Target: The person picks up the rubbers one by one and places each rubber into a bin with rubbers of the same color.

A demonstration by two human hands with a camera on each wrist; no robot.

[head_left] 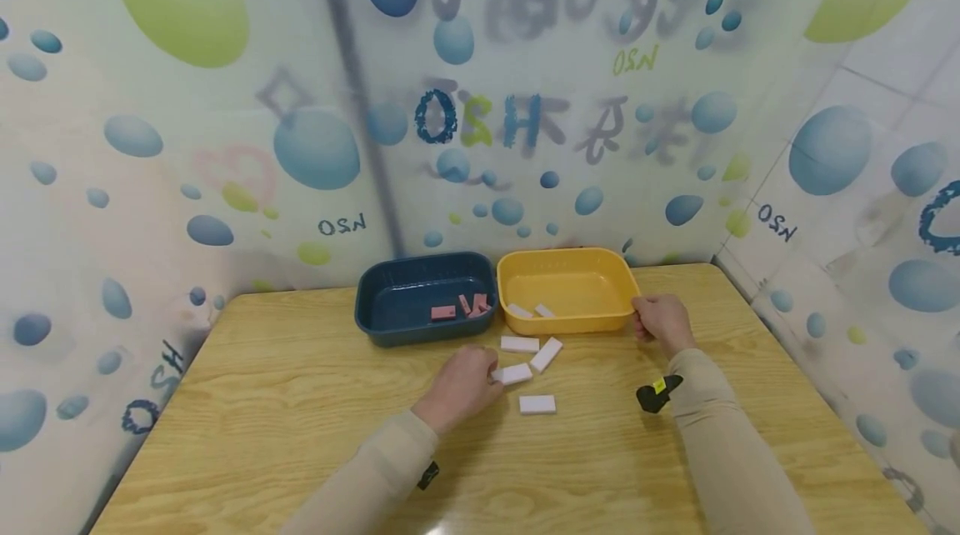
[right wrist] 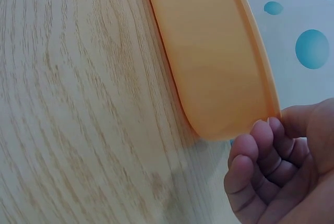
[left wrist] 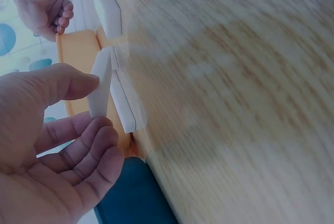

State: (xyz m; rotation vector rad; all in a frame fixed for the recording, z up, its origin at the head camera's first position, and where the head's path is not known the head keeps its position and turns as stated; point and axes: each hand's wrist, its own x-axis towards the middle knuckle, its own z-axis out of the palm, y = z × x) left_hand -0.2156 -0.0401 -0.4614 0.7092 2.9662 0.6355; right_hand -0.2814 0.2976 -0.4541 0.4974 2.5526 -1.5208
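Note:
My left hand (head_left: 463, 385) pinches a small white rectangular block (left wrist: 102, 84) between thumb and fingers, low over the table. Close around it on the wood lie three more white blocks, one (head_left: 520, 344) in front of the bins, one (head_left: 547, 355) slanted beside it and one (head_left: 537, 405) nearer me. My right hand (head_left: 663, 322) grips the rim of the yellow bin (right wrist: 214, 51) at its right front corner, thumb outside and fingertips against the wall. Two white blocks (head_left: 543, 311) lie inside that bin near its front wall.
A dark blue bin (head_left: 424, 337) stands against the yellow one on its left, with several pinkish-red blocks (head_left: 443, 312) inside. Both bins sit at the back of the wooden table (head_left: 300, 402), before a patterned curtain (head_left: 300, 60).

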